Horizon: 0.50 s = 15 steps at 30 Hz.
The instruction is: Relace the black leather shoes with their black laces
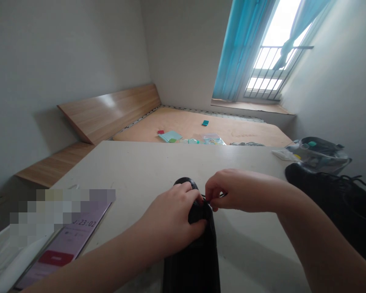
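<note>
A black shoe (190,268) stands on the white table in front of me, its far end (184,180) pointing away. My left hand (177,217) lies over the upper part of the shoe and grips it, thumb on the near side and fingers bent across the top. Close beside those fingers, my right hand (224,191) is closed in a pinch on a thin black shoelace (222,195). Both hands hide much of the lacing. A second black shoe (332,203) rests at the right, a loose lace end sticking out from it.
On the left of the white table (134,162) lies a phone (61,248) with a lit screen, beside white plastic. A clear bag (323,154) with things inside stands behind the second shoe. Past the table's far edge, a bed (183,118) holds several small items, including a bottle (189,141).
</note>
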Each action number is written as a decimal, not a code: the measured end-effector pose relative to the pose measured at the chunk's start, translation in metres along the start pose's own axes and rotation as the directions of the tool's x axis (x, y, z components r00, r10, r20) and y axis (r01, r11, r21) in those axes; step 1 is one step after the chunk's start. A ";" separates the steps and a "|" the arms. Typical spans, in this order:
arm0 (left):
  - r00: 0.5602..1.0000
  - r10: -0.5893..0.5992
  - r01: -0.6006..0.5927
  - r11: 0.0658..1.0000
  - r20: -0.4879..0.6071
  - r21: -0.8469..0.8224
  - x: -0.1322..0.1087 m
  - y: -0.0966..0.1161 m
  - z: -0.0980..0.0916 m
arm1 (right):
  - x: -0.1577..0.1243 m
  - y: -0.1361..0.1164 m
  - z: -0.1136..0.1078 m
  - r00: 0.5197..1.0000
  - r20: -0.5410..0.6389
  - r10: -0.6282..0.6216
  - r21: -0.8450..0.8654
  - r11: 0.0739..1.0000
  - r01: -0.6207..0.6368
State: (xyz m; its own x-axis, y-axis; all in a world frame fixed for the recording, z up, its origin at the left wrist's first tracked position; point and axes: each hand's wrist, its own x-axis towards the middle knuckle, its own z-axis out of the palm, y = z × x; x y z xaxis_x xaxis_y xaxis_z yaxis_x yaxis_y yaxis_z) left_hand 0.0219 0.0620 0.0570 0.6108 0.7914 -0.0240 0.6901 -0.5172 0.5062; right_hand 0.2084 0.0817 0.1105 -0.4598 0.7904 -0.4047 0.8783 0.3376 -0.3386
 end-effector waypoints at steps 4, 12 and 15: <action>1.000 0.002 -0.002 1.000 -0.012 -0.005 0.001 0.001 0.001 | 0.002 0.001 0.001 0.996 0.060 0.062 -0.028 0.998 -0.061; 0.998 0.060 -0.061 0.998 -0.011 -0.023 0.002 -0.001 0.003 | 0.006 0.003 0.003 0.962 0.271 -0.028 0.094 0.996 0.003; 0.998 0.060 -0.061 0.998 -0.018 -0.026 0.002 -0.001 0.003 | 0.011 0.004 0.005 0.954 0.290 -0.073 0.138 0.990 0.034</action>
State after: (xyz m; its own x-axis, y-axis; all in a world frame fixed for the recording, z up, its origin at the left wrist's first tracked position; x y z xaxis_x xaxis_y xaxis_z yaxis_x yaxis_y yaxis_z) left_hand 0.0238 0.0626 0.0536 0.6443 0.7644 0.0218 0.6414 -0.5558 0.5289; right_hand 0.2063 0.0896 0.1007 -0.5410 0.5810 -0.6080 0.8357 0.2902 -0.4663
